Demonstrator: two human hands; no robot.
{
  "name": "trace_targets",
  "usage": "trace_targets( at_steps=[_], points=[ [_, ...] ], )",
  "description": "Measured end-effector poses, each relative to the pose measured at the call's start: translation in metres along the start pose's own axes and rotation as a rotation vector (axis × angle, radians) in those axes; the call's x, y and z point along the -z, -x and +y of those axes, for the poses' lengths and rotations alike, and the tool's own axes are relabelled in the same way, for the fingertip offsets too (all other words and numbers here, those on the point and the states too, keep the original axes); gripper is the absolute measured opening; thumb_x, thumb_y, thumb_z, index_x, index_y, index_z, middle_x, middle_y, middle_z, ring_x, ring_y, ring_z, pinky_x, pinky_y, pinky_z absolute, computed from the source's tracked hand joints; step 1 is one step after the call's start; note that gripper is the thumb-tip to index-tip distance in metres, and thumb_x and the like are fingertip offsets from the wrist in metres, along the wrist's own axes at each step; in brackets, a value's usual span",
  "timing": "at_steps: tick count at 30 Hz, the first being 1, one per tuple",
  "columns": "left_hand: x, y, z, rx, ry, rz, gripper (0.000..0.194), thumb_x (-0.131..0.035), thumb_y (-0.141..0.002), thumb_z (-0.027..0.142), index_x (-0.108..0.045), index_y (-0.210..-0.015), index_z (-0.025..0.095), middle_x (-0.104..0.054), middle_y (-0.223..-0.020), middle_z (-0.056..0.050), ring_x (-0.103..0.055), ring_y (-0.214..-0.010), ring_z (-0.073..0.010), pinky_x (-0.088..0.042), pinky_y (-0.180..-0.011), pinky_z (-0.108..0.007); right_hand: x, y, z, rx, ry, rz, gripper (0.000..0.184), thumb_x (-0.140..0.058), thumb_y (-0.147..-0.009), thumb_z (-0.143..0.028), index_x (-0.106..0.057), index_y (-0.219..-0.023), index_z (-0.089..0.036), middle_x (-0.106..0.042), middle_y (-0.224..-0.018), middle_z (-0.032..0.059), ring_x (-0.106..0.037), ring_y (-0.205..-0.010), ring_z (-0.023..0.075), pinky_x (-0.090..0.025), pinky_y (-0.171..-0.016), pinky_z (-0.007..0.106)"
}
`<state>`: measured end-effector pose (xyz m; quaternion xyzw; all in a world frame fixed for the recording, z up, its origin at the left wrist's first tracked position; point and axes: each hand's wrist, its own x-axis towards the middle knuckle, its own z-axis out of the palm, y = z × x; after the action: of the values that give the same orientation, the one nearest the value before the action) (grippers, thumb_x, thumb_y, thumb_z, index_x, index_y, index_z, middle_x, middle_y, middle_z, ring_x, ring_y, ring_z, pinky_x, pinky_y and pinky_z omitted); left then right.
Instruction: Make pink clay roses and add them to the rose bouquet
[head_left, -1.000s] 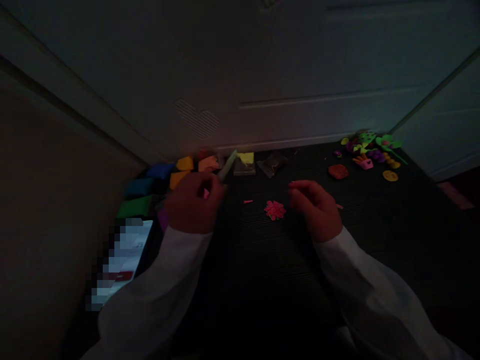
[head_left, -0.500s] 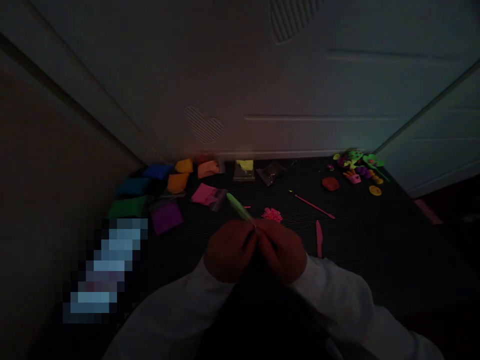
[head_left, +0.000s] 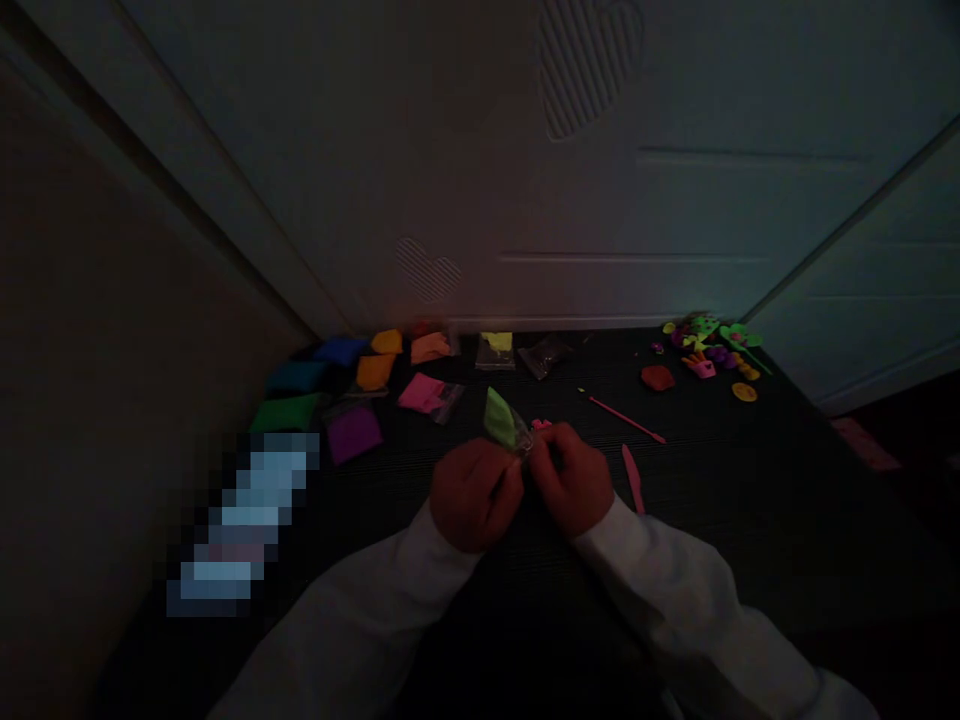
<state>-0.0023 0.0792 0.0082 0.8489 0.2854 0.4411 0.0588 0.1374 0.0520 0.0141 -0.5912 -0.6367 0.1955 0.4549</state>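
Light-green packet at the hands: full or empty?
Partly full, it seems: light-green material fills the far end of the packet; the end at the left hand and right hand looks clear.

Dim, probably a home, heart-embossed panel (head_left: 480, 170)

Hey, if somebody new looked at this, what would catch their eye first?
Probably the bright pixelated patch at the table's left edge, since everything around it is dim. Next, the light-green packet near the middle, its clear end at the fingertips of the left hand and right hand. Then the cluster of colorful figures at the table's far right.
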Motion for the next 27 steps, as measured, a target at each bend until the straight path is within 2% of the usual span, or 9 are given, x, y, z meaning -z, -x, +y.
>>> trace_targets(
  at_steps=[3,6,7,9,11,13,18,23,27],
  points=[
    [-0.002,-0.002,-0.006,0.118,0.101,0.058,0.015,-0.054,-0.067,0.013,-0.053,-0.081,0.016,-0.055,-0.079,-0.005,-0.048,-0.080,-0.0164,-0.040,-0.073,-0.032,0.001,-0.004,0.002,-0.123,-0.153,0.044,0.008,-0.049,-0.074,-0.025,-0.050,-0.074,-0.017,-0.059,-0.071,0.0008,-0.055,-0.064,0.0114,-0.042,-0.061,0.023],
    [-0.008,-0.007,-0.017,0.469,0.397,0.229,0.044,-0.058,-0.065,0.022,-0.045,-0.107,0.019,-0.047,-0.107,-0.008,-0.044,-0.099,-0.0199,-0.041,-0.074,-0.032,0.002,-0.010,0.005,-0.190,-0.434,-0.001,0.012,-0.051,-0.072,-0.027,-0.044,-0.074,-0.018,-0.059,-0.069,-0.0002,-0.056,-0.062,0.0111,-0.044,-0.059,0.024],
    [-0.010,-0.008,-0.021,0.615,0.605,0.221,0.047,-0.058,-0.066,0.024,-0.042,-0.109,0.020,-0.048,-0.106,-0.007,-0.047,-0.094,-0.0179,-0.043,-0.070,-0.030,0.003,-0.012,0.006,-0.184,-0.500,-0.034,0.013,-0.051,-0.072,-0.027,-0.041,-0.074,-0.018,-0.058,-0.068,-0.0010,-0.057,-0.061,0.0109,-0.044,-0.058,0.024],
    [-0.014,-0.011,-0.029,0.893,1.049,0.061,0.041,-0.061,-0.063,0.031,-0.048,-0.099,0.017,-0.056,-0.085,-0.004,-0.053,-0.066,-0.0130,-0.043,-0.054,-0.026,0.003,-0.018,0.007,-0.166,-0.536,-0.087,0.015,-0.050,-0.072,-0.027,-0.038,-0.075,-0.019,-0.056,-0.062,-0.0036,-0.056,-0.055,0.0103,-0.044,-0.052,0.023],
    [-0.017,-0.013,-0.035,0.984,1.176,0.017,0.034,-0.062,-0.061,0.034,-0.052,-0.086,0.012,-0.056,-0.068,-0.002,-0.050,-0.050,-0.0101,-0.038,-0.044,-0.023,0.003,-0.024,0.009,-0.148,-0.506,-0.116,0.013,-0.050,-0.072,-0.027,-0.040,-0.075,-0.019,-0.054,-0.059,-0.0047,-0.054,-0.050,0.0093,-0.042,-0.047,0.021],
    [-0.017,-0.015,-0.039,1.012,1.199,0.041,0.033,-0.063,-0.060,0.035,-0.052,-0.080,0.012,-0.056,-0.063,-0.002,-0.050,-0.046,-0.0098,-0.036,-0.040,-0.022,0.003,-0.030,0.011,-0.137,-0.460,-0.140,0.012,-0.049,-0.073,-0.028,-0.048,-0.080,-0.019,-0.054,-0.058,-0.0042,-0.051,-0.048,0.0084,-0.040,-0.045,0.020],
    [-0.015,-0.014,-0.044,1.052,1.230,0.065,0.035,-0.065,-0.057,0.035,-0.053,-0.080,0.012,-0.057,-0.063,-0.001,-0.052,-0.047,-0.0091,-0.038,-0.041,-0.021,0.003,-0.038,0.015,-0.119,-0.357,-0.248,0.027,-0.049,-0.074,-0.029,-0.059,-0.097,-0.019,-0.058,-0.063,-0.0007,-0.048,-0.047,0.0075,-0.038,-0.044,0.020],
    [-0.019,-0.011,-0.045,1.044,1.170,-0.058,0.030,-0.066,-0.058,0.033,-0.057,-0.075,0.010,-0.059,-0.057,-0.002,-0.052,-0.043,-0.0098,-0.038,-0.039,-0.021,0.006,-0.033,0.020,-0.109,-0.319,-0.306,0.032,-0.047,-0.077,-0.033,-0.057,-0.103,-0.019,-0.061,-0.085,0.0038,-0.052,-0.060,0.0094,-0.042,-0.052,0.022],
    [-0.021,-0.008,-0.043,1.021,1.132,-0.180,0.026,-0.065,-0.059,0.031,-0.060,-0.072,0.010,-0.061,-0.054,-0.003,-0.051,-0.042,-0.0097,-0.040,-0.040,-0.021,0.012,-0.032,0.018,-0.082,-0.270,-0.325,0.028,-0.051,-0.075,-0.030,-0.060,-0.099,-0.020,-0.060,-0.080,0.0027,-0.053,-0.070,0.0118,-0.043,-0.062,0.025]
  ],
)
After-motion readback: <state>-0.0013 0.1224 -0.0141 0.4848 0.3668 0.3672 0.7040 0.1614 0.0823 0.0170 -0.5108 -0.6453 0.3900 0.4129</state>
